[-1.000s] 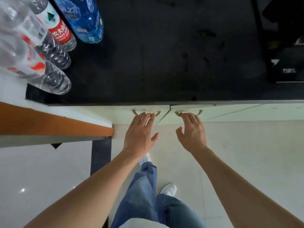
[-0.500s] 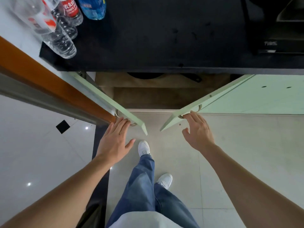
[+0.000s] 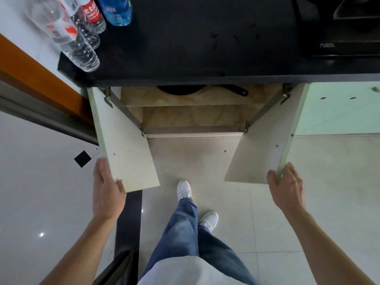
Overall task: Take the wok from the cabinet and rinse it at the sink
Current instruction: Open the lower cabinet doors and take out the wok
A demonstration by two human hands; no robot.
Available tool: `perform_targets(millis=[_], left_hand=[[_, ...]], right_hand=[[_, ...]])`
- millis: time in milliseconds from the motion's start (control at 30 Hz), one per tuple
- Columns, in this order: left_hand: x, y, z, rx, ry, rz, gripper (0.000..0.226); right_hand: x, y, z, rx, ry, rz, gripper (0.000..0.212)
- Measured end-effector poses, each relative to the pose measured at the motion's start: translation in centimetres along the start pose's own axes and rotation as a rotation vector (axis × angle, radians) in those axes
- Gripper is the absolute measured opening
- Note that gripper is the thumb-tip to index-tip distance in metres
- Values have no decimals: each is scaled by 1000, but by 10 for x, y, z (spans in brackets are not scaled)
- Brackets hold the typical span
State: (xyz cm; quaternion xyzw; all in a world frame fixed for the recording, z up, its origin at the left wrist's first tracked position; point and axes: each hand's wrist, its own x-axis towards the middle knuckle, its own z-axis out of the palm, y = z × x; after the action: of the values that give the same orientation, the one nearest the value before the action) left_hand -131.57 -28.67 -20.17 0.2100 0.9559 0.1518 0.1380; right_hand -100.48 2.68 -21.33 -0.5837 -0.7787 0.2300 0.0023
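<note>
Head view, looking straight down. Far left, well beyond the left hand (image 3: 108,192), clear water bottles (image 3: 82,52) stand on the corner of the black tabletop (image 3: 195,38). The left hand grips the free edge of the left door (image 3: 125,149), thumb on the inner face and fingers laid along the outer side, and that door stands wide open. Between the hands the cabinet (image 3: 195,116) gapes, and there's the wok (image 3: 181,89). It sits dark on a shelf far ahead of both hands, mostly hidden under the tabletop's lip, its handle pointing toward the right hand's side. Nearer in, white shoes (image 3: 184,189) on the pale floor (image 3: 267,223). Then the right door (image 3: 265,145), also wide open. The right hand (image 3: 286,188) pinches its free edge, thumb inside, fingers outside.
</note>
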Motion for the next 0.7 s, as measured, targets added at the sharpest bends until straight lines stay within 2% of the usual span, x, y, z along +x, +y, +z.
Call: perform_targets(millis=[33, 100, 133, 200, 300, 433, 700], left_hand=[[2, 0, 1, 159, -21, 99, 94], [6, 8, 3, 395, -109, 284, 95], [8, 13, 8, 459, -134, 378, 89], [12, 24, 20, 489, -188, 477, 81], [21, 37, 38, 495, -312, 423, 80], [33, 35, 48, 498, -415, 209, 76], [37, -37, 33, 570, -353, 93, 73]], right_hand=[[-1, 0, 1, -3, 11, 59, 55], [-3, -2, 0, -35, 52, 84, 69], [-4, -4, 0, -85, 94, 46, 77], [-2, -12, 6, -214, 163, -105, 79], [9, -27, 26, -383, 56, -306, 77], [27, -21, 50, -420, -256, -278, 79], [42, 38, 41, -523, -255, -166, 76]])
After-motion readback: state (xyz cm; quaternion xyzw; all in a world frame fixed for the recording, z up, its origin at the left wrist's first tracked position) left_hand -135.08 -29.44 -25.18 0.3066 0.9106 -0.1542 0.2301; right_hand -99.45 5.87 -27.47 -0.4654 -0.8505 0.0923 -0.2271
